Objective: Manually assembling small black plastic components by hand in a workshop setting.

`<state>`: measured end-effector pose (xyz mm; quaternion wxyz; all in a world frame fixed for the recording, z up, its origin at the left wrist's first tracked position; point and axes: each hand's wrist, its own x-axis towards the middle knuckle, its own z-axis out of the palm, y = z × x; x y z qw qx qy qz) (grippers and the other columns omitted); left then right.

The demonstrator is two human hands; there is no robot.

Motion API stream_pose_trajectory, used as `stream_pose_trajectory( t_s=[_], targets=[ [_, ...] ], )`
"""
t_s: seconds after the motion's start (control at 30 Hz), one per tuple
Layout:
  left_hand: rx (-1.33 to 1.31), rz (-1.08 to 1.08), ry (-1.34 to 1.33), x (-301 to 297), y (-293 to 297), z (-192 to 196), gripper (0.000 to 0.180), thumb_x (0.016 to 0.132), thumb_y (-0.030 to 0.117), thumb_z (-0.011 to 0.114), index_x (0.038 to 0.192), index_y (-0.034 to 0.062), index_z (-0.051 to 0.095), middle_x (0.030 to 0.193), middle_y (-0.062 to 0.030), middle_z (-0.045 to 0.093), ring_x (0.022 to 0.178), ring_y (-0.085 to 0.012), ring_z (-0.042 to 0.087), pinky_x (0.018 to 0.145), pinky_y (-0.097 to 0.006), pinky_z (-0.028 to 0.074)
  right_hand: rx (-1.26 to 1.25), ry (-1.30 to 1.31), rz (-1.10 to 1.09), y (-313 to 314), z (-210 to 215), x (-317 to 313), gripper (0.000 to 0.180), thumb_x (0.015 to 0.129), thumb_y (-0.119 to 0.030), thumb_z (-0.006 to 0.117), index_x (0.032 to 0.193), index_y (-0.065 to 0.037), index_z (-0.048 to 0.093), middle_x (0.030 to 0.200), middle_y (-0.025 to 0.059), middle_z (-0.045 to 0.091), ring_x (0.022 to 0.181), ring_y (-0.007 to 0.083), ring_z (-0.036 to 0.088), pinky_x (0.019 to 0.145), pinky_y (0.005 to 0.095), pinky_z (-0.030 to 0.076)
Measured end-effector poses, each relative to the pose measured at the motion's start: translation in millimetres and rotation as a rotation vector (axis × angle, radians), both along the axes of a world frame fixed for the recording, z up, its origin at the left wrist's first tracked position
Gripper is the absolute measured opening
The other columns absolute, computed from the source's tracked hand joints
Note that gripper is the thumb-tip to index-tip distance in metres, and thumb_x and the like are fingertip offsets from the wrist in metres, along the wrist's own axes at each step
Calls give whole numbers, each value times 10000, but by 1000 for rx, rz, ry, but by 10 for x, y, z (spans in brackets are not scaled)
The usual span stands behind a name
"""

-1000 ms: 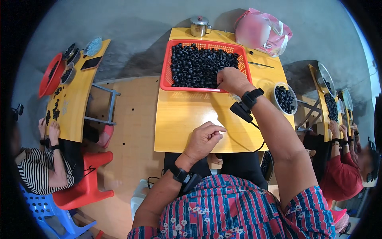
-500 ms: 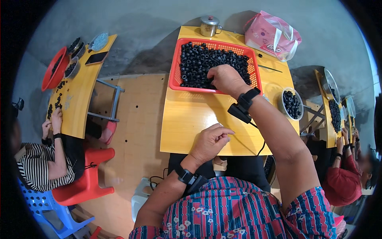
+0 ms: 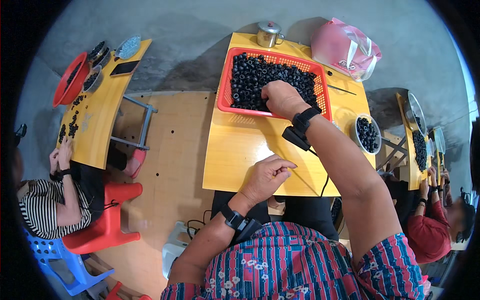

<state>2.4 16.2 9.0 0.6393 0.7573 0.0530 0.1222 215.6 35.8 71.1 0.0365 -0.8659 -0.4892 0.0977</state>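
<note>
"What's closest to us?"

"The patterned shirt (image 3: 280, 265), then the left hand (image 3: 265, 176), low over the near edge of the yellow table (image 3: 235, 150). Its index finger points off to the right with the thumb just under it, only a narrow gap between. The other fingers curl under, so I can't tell whether they hold anything."

"And the right hand (image 3: 286, 99)?"

"It reaches over the front rim of the red basket (image 3: 240, 111), bent down at the black pieces (image 3: 255, 75). The fingers are curled, but the tips are hidden from here; I can't tell whether they pinch a piece."

"Where do those pieces lie?"

"Heaped across the basket, many of them with a round hole. More sit in the clear tub (image 3: 354, 135) at the table's right side."

"What's beyond?"

"A thin dark rod (image 3: 342, 90) right of the basket, one loose black piece (image 3: 329, 73) near it, then the pink bag (image 3: 345, 50) and a lidded metal mug (image 3: 269, 36) at the far end."

"Anyone else working?"

"Someone in a striped top (image 3: 47, 210) at the left table (image 3: 100, 125), hands together by small dark bits, and someone in a red top (image 3: 427, 235) over on the right."
</note>
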Motion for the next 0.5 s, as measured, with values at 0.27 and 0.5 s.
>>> stream_pose_trajectory(
  t_s=[0.27,0.5],
  targets=[
    [-26,24,-31,2,-33,-1,163,853,5,608,992,14,693,806,-36,581,703,-106,548,656,-229,450,531,311,-21,-453,120,-37,155,796,-58,642,938,-17,687,842,126,685,740,253,657,687,361,524],
    [-247,65,61,1,-74,-98,177,891,21,610,1053,2,676,858,-14,605,769,-69,572,718,-212,485,804,1268,-243,-1448,299,-633,142,873,-63,657,1013,-47,659,805,-18,626,613,42,513,565,192,426]
  ],
)
